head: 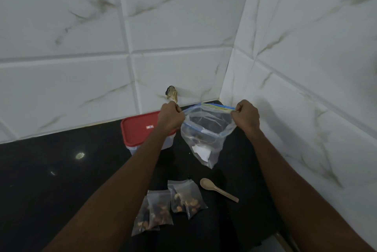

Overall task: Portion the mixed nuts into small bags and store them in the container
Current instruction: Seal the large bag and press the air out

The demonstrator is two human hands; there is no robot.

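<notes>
A large clear zip bag [206, 137] with a blue seal strip hangs in the air above the black counter, a white label showing near its bottom. My left hand [171, 118] pinches its top left corner and my right hand [245, 117] pinches its top right corner, stretching the mouth between them. Several small clear bags of mixed nuts [169, 203] lie on the counter nearer to me. A clear container with a red lid [138, 129] stands behind my left forearm, lid on. A pale wooden spoon [217, 189] lies to the right of the small bags.
The black counter [61, 180] meets white marble-patterned tiled walls at the back and on the right, forming a corner just behind the bag. A small dark chipped spot [171, 93] marks the back wall above my left hand.
</notes>
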